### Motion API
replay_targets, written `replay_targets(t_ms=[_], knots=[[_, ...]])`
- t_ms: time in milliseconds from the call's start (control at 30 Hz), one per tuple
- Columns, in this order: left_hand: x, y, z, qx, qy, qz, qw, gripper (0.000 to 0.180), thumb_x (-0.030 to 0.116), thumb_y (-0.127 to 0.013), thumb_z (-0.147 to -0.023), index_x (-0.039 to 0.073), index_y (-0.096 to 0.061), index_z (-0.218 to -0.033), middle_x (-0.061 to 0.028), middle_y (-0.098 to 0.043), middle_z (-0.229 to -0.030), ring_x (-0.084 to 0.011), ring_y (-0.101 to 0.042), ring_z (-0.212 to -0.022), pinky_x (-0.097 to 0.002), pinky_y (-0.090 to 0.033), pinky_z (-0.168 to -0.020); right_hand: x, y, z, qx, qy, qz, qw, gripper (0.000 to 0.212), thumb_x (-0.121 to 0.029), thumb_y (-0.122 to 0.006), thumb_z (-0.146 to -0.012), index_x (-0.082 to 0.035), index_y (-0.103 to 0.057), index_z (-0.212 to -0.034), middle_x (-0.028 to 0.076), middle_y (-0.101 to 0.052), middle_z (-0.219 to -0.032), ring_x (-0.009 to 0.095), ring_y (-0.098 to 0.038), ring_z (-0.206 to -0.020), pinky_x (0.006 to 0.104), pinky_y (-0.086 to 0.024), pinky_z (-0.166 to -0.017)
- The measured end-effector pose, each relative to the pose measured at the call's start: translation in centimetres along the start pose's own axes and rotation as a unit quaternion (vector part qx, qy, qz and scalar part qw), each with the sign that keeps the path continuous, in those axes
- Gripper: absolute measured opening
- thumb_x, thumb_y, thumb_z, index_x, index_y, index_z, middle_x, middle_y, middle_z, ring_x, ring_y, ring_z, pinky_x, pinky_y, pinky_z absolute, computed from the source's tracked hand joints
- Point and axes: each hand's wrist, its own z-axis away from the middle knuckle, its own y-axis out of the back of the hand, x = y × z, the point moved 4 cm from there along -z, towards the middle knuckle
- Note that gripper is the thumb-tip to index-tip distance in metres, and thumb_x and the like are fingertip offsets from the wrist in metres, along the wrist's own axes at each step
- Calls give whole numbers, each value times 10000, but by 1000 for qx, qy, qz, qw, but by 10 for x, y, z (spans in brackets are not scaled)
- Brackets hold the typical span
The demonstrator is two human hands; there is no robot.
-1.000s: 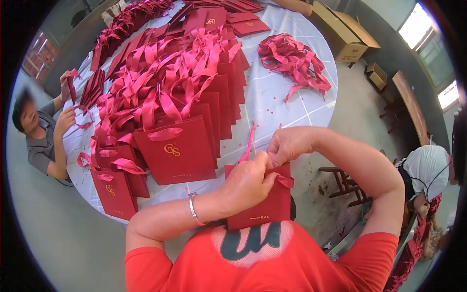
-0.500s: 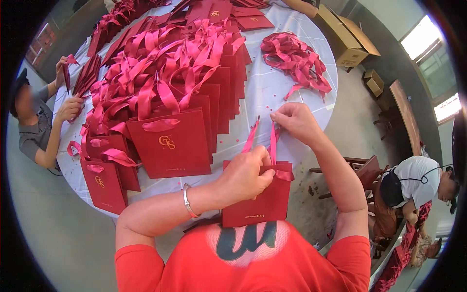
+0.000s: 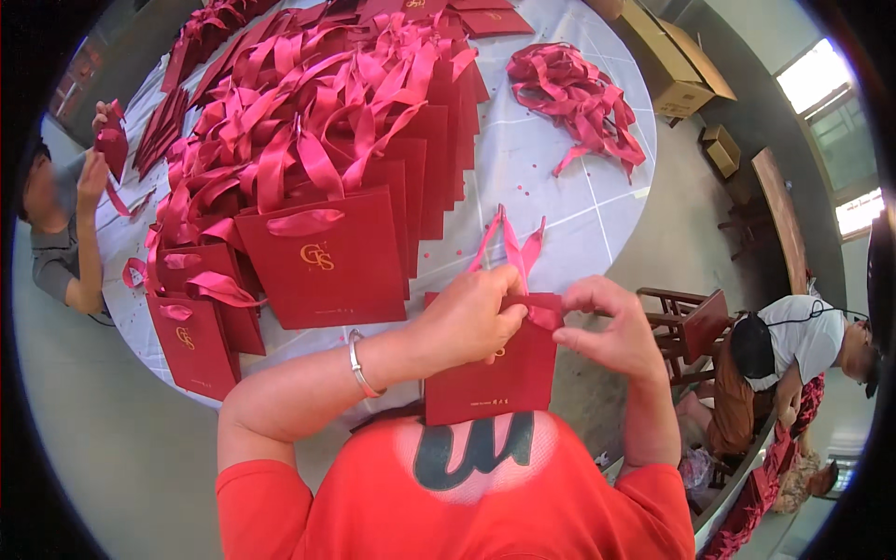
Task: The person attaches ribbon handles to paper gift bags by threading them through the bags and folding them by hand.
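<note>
A dark red paper gift bag point(image 3: 485, 387) stands upright against my shirt at the table's near edge. My left hand point(image 3: 471, 317) is closed on its top edge, thumb in front. At the bag's top right corner my right hand point(image 3: 611, 327) curls thumb and fingers round the edge, beside a short pink ribbon handle point(image 3: 543, 317) on the front. The exact grip of the right fingertips is partly hidden. Long pink ribbon ends point(image 3: 511, 247) with dark tips rise behind the bag's top and lean over the table.
Rows of finished-looking red bags point(image 3: 322, 266) with pink ribbons crowd the round, white-covered table point(image 3: 597, 233) to the left. A loose heap of ribbons point(image 3: 579, 107) lies at the far right. A co-worker point(image 3: 65, 233) handles a bag at left; another person point(image 3: 803, 345) bends by a wooden chair point(image 3: 691, 327).
My right hand has let go of the raised ribbon end and come down to the bag's top right corner. My left hand keeps its hold. The co-worker at left has lifted a bag.
</note>
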Motion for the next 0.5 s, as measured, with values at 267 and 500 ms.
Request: replay_targets(t_ms=[267,500], knots=[[5,-1,-1,-3,24,16,1000,137,102,-562,-955,-32,-538,-968,-68,-620,-699,-118,-582,-454,-283,-440,-418,6,-7,13,69,43,-16,997,182,-32,-781,-730,-24,-606,-783,63,-671,-900,167,-637,-824,316,-497,-782],[3,-4,-3,10,16,-23,1000,127,92,-560,-927,-34,-544,-923,-104,-617,-633,-164,-606,-464,-329,-463,-436,10,-1,25,-4,-88,-297,951,246,55,-707,-782,-14,-562,-969,-17,-590,-837,51,-530,-702,210,-443,-647]])
